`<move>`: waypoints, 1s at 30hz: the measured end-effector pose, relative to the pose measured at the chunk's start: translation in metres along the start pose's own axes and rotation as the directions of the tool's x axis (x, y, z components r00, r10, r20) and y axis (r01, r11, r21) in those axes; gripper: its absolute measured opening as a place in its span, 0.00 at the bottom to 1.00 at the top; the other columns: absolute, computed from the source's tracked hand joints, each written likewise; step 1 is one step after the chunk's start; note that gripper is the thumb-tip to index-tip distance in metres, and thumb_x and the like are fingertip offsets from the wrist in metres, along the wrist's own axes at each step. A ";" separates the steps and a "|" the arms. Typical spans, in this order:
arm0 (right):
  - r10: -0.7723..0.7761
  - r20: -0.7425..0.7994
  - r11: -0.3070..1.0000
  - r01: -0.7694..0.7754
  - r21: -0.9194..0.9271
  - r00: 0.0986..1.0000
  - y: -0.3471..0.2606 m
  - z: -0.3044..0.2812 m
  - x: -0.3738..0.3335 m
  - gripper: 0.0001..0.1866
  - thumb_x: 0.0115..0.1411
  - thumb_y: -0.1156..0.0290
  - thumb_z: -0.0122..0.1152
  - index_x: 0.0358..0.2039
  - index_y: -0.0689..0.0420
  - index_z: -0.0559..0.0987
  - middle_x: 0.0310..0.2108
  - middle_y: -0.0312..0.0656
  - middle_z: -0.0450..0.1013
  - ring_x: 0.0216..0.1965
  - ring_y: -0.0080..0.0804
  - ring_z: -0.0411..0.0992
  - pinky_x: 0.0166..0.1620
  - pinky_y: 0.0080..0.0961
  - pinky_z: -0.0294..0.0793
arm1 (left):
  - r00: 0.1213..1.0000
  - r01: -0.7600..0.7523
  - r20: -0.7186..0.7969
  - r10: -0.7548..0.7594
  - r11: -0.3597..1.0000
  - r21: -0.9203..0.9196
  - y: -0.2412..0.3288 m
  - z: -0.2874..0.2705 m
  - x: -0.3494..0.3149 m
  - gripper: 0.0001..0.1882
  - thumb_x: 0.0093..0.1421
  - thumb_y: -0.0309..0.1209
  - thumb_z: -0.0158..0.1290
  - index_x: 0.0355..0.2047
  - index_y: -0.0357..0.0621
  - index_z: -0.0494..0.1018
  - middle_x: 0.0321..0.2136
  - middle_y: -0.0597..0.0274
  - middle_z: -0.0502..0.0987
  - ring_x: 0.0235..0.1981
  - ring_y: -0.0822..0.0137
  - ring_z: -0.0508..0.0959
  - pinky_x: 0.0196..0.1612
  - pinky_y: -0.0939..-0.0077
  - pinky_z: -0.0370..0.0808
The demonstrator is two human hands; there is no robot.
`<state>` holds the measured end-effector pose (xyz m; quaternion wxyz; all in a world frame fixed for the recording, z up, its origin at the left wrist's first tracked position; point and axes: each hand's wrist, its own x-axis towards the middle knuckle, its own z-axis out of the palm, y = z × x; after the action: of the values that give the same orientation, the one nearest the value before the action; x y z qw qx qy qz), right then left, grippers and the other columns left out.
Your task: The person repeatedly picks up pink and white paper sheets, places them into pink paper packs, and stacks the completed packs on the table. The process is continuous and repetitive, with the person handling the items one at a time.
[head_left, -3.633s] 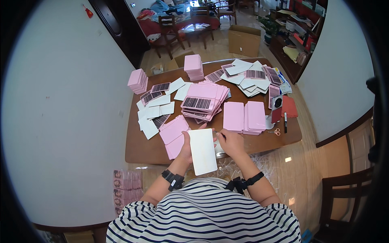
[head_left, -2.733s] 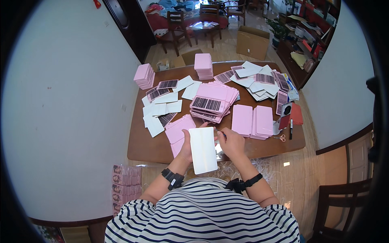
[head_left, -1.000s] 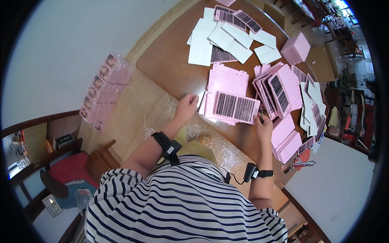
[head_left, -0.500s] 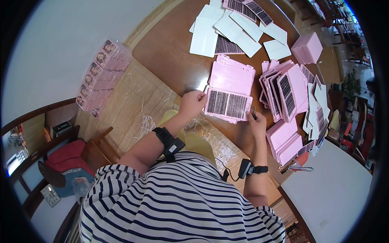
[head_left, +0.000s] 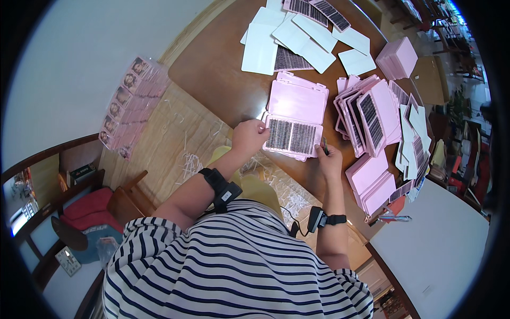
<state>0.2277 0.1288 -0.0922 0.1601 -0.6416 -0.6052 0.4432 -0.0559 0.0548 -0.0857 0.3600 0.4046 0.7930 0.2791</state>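
An open pink case [head_left: 297,101] lies on the brown table in front of me, stacked on other pink pieces. Its near half holds a tray of false lashes [head_left: 291,136], dark rows in two blocks. At the tray's left edge is my left hand [head_left: 248,140], its fingers closed together; whatever they pinch is hidden. My right hand [head_left: 330,159] is at the near right corner of the case, with thumb and fingers closed. A slim dark tool [head_left: 325,144], possibly tweezers, sticks up from that grip.
White cards [head_left: 260,49] and lash trays [head_left: 308,11] lie spread at the far side. Right of the case lean piled pink cases [head_left: 366,114], with closed pink boxes [head_left: 397,58] behind. Wrapped packs [head_left: 127,106] stand at left. Paper shreds [head_left: 297,201] litter the floor.
The view has shifted slightly, so the table's contents appear a little further left. Both hands stay at the same edges of the open case.
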 end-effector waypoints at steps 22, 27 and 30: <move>0.242 -0.043 0.955 -0.246 -0.168 0.969 -0.029 -0.010 -0.006 0.17 0.59 0.58 0.64 0.35 0.60 0.86 0.28 0.57 0.79 0.30 0.51 0.79 0.37 0.40 0.76 | 0.928 0.045 0.356 0.111 0.914 -0.403 0.021 -0.022 0.011 0.10 0.58 0.26 0.57 0.40 0.38 0.72 0.28 0.57 0.82 0.27 0.69 0.82 0.27 0.74 0.77; -0.012 -0.270 0.943 -0.079 -0.323 0.963 -0.061 -0.016 -0.040 0.17 0.60 0.54 0.63 0.33 0.56 0.86 0.26 0.57 0.79 0.31 0.56 0.79 0.38 0.46 0.78 | 0.862 0.166 0.480 0.162 0.805 -0.570 0.025 -0.036 0.000 0.15 0.61 0.23 0.54 0.49 0.39 0.70 0.35 0.64 0.81 0.30 0.76 0.80 0.28 0.81 0.77; -0.136 -0.254 0.848 -0.020 -0.529 0.958 -0.096 -0.020 -0.052 0.19 0.59 0.52 0.63 0.33 0.56 0.86 0.26 0.56 0.79 0.31 0.58 0.78 0.38 0.48 0.78 | 0.886 0.167 0.453 0.099 0.842 -0.512 0.027 -0.044 -0.003 0.12 0.61 0.23 0.55 0.45 0.37 0.70 0.34 0.60 0.81 0.30 0.74 0.81 0.28 0.79 0.78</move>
<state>0.1881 0.1082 0.0099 0.0763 -0.6985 -0.6935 0.1592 -0.0775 0.0595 -0.0388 0.6419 0.3272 0.5808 0.3788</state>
